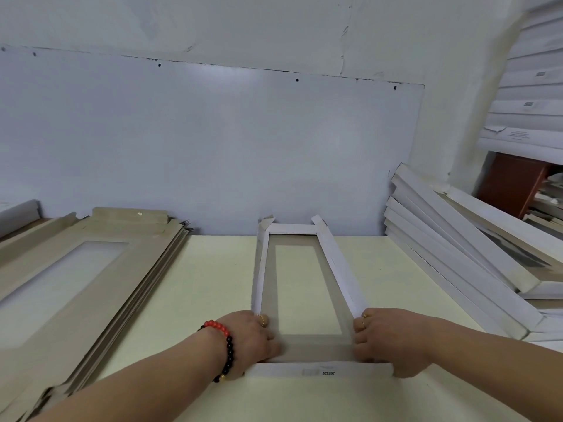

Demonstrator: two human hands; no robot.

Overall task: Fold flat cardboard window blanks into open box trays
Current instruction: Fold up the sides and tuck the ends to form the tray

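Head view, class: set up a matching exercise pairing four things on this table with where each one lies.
Things:
1. stack of flat blanks
2. half-folded tray
3. pile of finished trays
4. bead bracelet

Places:
A. centre, between both hands
B. left wrist
C. left side of the table
D. right side, leaning

Pairs: 1-C, 2-A, 3-D, 4-B

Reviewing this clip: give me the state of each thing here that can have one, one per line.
tray in progress: long side walls and far wall raised, near flap flat
left hand: gripping near left corner
right hand: gripping near right corner
stack of blanks: flat, unfolded
finished trays: folded, piled leaning
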